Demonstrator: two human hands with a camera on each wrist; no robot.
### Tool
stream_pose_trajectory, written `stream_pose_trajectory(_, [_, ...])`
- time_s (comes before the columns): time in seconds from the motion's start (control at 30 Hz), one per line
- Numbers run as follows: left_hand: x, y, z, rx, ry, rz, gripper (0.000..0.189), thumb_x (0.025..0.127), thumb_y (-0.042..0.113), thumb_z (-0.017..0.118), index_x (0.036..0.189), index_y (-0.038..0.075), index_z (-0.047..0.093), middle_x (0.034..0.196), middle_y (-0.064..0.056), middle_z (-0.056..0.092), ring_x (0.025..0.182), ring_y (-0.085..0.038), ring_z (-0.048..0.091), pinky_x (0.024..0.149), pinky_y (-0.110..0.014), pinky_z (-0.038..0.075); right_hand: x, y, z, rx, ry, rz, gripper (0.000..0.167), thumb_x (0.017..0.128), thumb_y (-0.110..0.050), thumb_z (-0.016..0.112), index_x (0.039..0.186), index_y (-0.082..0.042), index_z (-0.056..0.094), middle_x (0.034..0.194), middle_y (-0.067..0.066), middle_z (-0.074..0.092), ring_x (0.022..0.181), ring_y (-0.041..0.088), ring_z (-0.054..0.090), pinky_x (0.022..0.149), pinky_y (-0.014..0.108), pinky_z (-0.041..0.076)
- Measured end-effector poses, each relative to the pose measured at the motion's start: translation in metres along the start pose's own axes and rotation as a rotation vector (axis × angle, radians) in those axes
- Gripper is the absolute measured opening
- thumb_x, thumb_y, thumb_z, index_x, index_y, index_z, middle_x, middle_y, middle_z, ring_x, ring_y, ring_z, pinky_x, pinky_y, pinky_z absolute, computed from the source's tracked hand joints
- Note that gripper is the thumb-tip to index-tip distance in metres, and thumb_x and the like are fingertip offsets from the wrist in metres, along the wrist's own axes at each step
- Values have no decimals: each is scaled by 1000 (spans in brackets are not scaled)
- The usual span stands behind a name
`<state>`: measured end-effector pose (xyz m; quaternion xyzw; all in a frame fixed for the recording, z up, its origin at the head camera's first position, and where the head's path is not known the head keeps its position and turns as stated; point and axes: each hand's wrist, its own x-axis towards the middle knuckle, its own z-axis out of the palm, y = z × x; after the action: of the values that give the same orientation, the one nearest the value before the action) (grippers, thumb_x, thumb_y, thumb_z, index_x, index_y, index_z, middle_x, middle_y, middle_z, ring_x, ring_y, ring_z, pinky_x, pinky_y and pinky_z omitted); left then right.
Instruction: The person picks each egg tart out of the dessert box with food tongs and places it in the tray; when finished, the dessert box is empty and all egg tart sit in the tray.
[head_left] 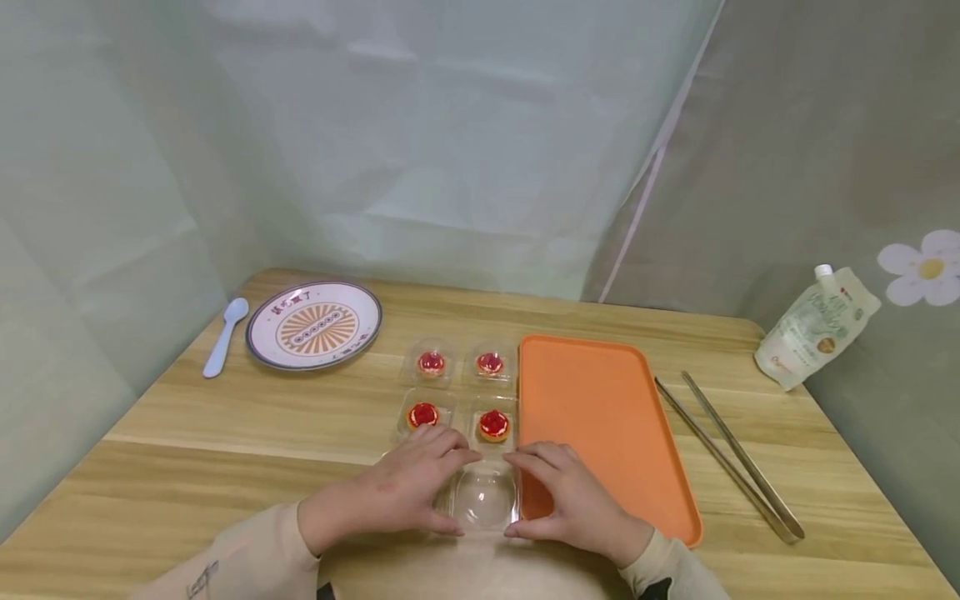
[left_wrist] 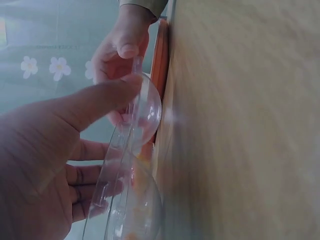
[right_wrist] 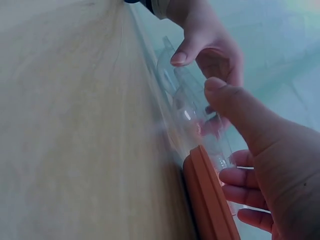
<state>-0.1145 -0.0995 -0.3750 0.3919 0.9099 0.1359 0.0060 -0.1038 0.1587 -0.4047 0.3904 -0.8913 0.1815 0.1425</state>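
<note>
Both the left grip (head_left: 408, 487) and right grip (head_left: 573, 500) pinch a clear container (head_left: 484, 500) beside an orange tray (head_left: 592, 408)

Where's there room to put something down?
Bare wood lies between the plate and the left hand. The orange tray is bare beyond the right hand, and wood is free between the tongs and the pouch. It's crowded in the middle: four tarts sit close together, with both hands at clear plastic just in front.
</note>
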Motion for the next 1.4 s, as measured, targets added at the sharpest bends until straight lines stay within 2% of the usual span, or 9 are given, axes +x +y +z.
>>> stream_pose_trajectory(0.4, [0,-1,3,51,36,31,82,65,54,81,132,12,57,118,2,54,113,-15,47,104,-36,40,0,2,4,-67,21,-12,77,66,-61,78,126,-14,61,117,-4,60,107,13,55,92,33,45])
stream_pose_trajectory(0.77, [0,-4,-5,122,81,89,82,65,57,80,132,16,57,121,-1,55,116,-19,48,105,-38,39,1,0,-5,-86,4,25,80,66,-63,76,128,-14,60,121,-3,61,109,14,56,92,34,48])
stream_pose_trajectory(1.0, [-2,-11,-14,78,143,116,74,67,54,80,128,18,59,128,-6,54,121,-24,47,106,-43,40,7,-2,-21,-110,1,30,76,70,-58,77,129,-12,59,120,1,61,108,18,57,91,38,50])
stream_pose_trajectory(1.23, [1,-22,-27,94,210,152,71,67,48,82,126,14,60,127,-11,55,120,-31,50,105,-50,41,16,-3,-37,-122,-23,33,71,74,-51,77,131,-12,57,123,3,59,112,20,56,92,41,50])
stream_pose_trajectory(1.4, [4,-32,-38,69,248,171,69,68,42,84,126,14,59,126,-11,56,119,-32,52,101,-51,44,28,-3,-47,-119,-50,30,69,76,-46,77,134,-13,55,126,4,58,115,21,55,92,43,50])
